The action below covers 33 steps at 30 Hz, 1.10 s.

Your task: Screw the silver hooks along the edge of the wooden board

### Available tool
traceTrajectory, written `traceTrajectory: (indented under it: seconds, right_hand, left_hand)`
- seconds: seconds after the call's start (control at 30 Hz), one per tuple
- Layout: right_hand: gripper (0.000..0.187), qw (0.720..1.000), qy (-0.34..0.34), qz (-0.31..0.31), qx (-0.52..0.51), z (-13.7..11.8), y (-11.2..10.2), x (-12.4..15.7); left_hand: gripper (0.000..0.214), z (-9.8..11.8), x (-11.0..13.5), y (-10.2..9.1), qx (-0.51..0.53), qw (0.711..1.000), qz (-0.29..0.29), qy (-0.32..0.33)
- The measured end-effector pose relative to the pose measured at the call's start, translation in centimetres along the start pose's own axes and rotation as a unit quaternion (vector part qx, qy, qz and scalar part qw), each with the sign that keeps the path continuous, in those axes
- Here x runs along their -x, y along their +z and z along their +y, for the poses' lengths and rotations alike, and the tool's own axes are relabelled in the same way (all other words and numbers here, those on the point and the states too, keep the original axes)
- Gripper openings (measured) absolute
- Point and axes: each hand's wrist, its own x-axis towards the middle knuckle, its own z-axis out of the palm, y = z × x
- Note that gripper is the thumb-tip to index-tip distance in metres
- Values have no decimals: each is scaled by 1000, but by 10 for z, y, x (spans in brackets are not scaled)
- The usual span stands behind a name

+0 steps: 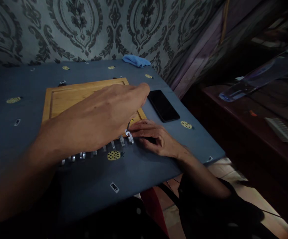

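Note:
My left hand (pixel 104 114) reaches over a wooden tray (pixel 49 96), back of the hand up and fingers curled out of sight. A thin, dark tool with a bit of yellow (pixel 129 123) comes out from under it, apparently in its grip. Its tip meets a small silver ring with a white top (pixel 127 132) at the tray's near right corner. My right hand (pixel 156 137) is closed beside that corner, fingertips pinched at the ring. Several more silver rings (pixel 113 144) line the tray's near edge, partly behind my left hand and wrist.
A black phone (pixel 164 105) lies right of the tray on the blue, pineapple-printed tablecloth (pixel 89 186). A blue cloth (pixel 136 61) rests at the far edge by the patterned wall. To the right, a dark red table (pixel 233 113) carries a clear plastic bottle (pixel 253 79).

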Motion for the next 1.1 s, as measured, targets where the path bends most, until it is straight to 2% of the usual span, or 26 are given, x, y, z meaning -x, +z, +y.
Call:
traceTrajectory:
  seconds: [0.1,0.3,0.63,0.8,0.97,1.1]
  right_hand:
    - [28,1000,-2,-3,4,0,0,0]
    - [28,1000,-3,-2,8,-1,-1,-1]
    - [29,1000,4,-3,3,-2,-1,-1]
    - [27,1000,-7,7,10,-1,0,-1]
    - [28,1000,-6,1,6,1,1,0]
    - [27,1000,-13,6,0,1,1,0]
  left_hand:
    - [16,-2,-2,6,-7,1000,6,4]
    - [24,-1,-10,15,-63,996,53,24]
    - [15,2,-7,6,-9,1000,15,19]
    - [22,1,-10,11,-49,998,41,8]
    - [22,4,-9,5,-48,999,6,21]
    - [17,5,-6,2,-49,999,10,13]
